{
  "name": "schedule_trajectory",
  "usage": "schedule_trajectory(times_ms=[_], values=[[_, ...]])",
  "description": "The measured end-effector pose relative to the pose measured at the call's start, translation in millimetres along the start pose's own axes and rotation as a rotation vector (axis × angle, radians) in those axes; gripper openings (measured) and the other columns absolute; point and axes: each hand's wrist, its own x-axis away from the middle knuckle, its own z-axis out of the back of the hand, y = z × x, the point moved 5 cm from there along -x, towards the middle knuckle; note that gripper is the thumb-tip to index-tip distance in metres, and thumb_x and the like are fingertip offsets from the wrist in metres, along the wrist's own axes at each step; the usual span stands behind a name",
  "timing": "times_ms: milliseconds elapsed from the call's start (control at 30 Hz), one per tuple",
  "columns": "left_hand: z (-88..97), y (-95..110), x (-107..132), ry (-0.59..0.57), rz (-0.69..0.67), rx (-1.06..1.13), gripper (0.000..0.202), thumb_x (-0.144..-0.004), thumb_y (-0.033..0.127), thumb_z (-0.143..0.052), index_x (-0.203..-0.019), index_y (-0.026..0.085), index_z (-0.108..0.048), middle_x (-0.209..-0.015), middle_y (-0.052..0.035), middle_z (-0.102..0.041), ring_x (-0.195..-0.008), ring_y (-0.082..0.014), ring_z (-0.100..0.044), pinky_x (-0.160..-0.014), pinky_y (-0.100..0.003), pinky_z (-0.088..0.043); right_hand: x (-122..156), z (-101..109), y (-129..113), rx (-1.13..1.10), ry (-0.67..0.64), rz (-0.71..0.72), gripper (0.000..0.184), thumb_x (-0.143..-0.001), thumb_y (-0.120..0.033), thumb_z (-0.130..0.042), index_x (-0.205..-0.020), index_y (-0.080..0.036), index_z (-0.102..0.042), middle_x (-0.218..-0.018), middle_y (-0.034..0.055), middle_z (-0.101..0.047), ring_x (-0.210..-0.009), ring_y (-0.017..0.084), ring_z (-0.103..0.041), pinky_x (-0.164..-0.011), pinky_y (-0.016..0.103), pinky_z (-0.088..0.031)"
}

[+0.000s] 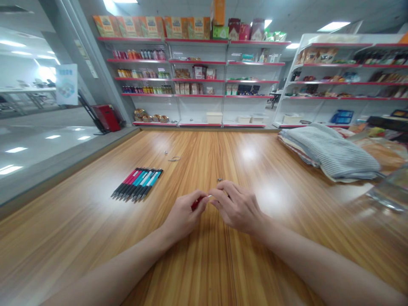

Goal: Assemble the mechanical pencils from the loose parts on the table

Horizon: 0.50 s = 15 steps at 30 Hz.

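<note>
My left hand (186, 212) is closed around a red pen part (196, 204), mostly hidden by the fingers. A thin white piece (209, 196) sticks out of its end toward my right hand (237, 206), whose thumb and forefinger are pinched at its tip. Both hands are over the middle of the wooden table. Just beyond the fingertips lies a small metal piece (219, 179). To the left, several pens (137, 183) lie side by side in a neat slanted row, red ones at the left and blue ones at the right, with dark grips and tips toward me.
Farther back on the wooden table (255, 272) lie a thin wire-like loop (174, 159) and a tiny shiny piece (165, 152). Folded striped cloth (331, 148) is piled at the right, near a clear container (393, 187). Stocked shelves (199, 79) stand behind the table.
</note>
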Motion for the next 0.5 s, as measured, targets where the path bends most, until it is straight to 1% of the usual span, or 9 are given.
schedule_trajectory(times_ms=[100,200,333,500], values=[[3.9,-6,0,0.06,0.068,-0.011,0.026,-0.093,0.034,-0.042,-0.078,0.018,-0.056,-0.061,0.0033,-0.048,-0.055,-0.0098,-0.045,-0.056,-0.021,-0.034,2,1,11,-0.096,0.065,-0.135,0.021,-0.093,-0.026,-0.045,-0.111,-0.016,-0.048,-0.101,0.0087,-0.058,-0.093,0.019,-0.056,-0.074,0.029,-0.043],[4.9,-8,0,0.068,0.094,-0.019,0.025,-0.093,0.033,-0.043,-0.078,0.018,-0.055,-0.061,0.0031,-0.048,-0.055,-0.0098,-0.045,-0.054,-0.021,-0.033,6,-1,26,-0.141,0.11,-0.24,0.024,-0.092,-0.024,-0.043,-0.114,-0.015,-0.041,-0.101,0.008,-0.058,-0.09,0.018,-0.058,-0.074,0.029,-0.044],[5.7,-5,1,0.07,0.06,-0.032,0.023,-0.092,0.032,-0.044,-0.079,0.017,-0.056,-0.061,0.0028,-0.047,-0.056,-0.0099,-0.045,-0.053,-0.02,-0.032,10,-3,38,-0.151,0.119,-0.307,0.027,-0.089,-0.021,-0.043,-0.115,-0.015,-0.039,-0.097,0.0067,-0.06,-0.086,0.018,-0.06,-0.075,0.03,-0.044],[4.7,-4,1,0.058,0.041,-0.04,0.022,-0.092,0.031,-0.044,-0.08,0.017,-0.056,-0.062,0.003,-0.048,-0.056,-0.0095,-0.045,-0.054,-0.02,-0.033,10,-3,43,-0.151,0.125,-0.323,0.023,-0.087,-0.018,-0.041,-0.11,-0.016,-0.042,-0.091,0.0057,-0.061,-0.082,0.018,-0.059,-0.072,0.03,-0.042]])
